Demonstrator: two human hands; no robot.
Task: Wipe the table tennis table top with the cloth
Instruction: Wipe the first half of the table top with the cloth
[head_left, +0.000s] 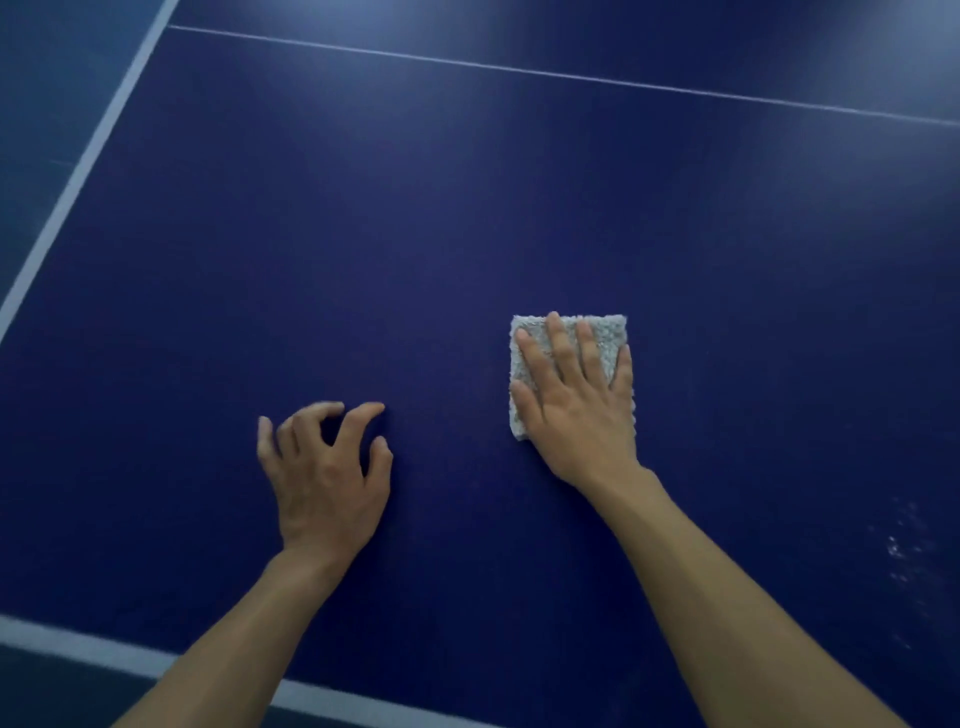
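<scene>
A folded grey cloth (569, 364) is pressed flat onto the blue table top (415, 234) by the right hand (576, 405), its fingers straight and spread. The left hand (324, 475) is held beside it, well apart, fingers loosely curled, nothing grasped. White lines (78, 176) are seen along the edges.
</scene>
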